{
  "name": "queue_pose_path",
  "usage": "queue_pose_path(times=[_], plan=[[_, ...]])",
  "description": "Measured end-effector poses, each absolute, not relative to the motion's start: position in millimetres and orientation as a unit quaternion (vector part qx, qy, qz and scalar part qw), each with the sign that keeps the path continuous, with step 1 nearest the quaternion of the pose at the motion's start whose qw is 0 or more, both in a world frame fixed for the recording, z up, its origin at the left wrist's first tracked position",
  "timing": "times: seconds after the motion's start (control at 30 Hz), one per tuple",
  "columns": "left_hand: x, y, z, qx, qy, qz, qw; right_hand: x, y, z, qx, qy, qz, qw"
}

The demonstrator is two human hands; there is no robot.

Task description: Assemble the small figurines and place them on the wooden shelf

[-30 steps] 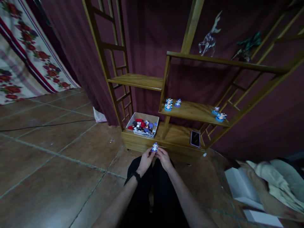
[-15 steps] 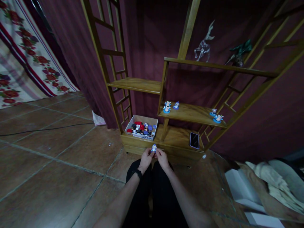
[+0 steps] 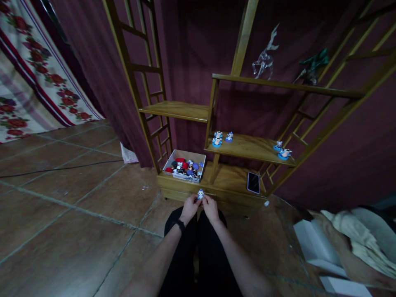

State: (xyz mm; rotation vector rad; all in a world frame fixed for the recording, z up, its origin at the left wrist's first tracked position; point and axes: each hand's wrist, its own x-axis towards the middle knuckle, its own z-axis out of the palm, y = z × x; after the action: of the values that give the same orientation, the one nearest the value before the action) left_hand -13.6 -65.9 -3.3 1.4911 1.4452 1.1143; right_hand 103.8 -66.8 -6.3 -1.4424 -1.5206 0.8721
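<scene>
My left hand (image 3: 189, 208) and my right hand (image 3: 211, 207) meet in front of my knees, both pinched on one small blue and white figurine (image 3: 200, 193). Just beyond it stands a low wooden shelf unit (image 3: 235, 108). A white box (image 3: 185, 165) full of small red, black and blue pieces sits on its bottom board at the left. Figurines (image 3: 220, 138) stand on the middle shelf at the left, and two more figurines (image 3: 281, 151) at its right end.
A dark phone (image 3: 253, 182) lies on the bottom board at the right. A clear glass deer (image 3: 265, 57) and a green ornament (image 3: 312, 65) stand on the top shelf. White boxes (image 3: 314, 245) and cloth lie on the tiled floor at my right. A cable (image 3: 58, 166) runs across the left.
My hands and the figurine have stayed together, barely moving. The view has tilted slightly, so the shelf sits a little lower in the picture than a second ago.
</scene>
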Motion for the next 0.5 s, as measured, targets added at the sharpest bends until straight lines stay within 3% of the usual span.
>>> queue_pose_path(times=[0.5], plan=[[-9, -65, -21, 0.575, 0.529, 0.490, 0.387, 105, -68, -13, -0.591, -0.626, 0.298, 0.412]])
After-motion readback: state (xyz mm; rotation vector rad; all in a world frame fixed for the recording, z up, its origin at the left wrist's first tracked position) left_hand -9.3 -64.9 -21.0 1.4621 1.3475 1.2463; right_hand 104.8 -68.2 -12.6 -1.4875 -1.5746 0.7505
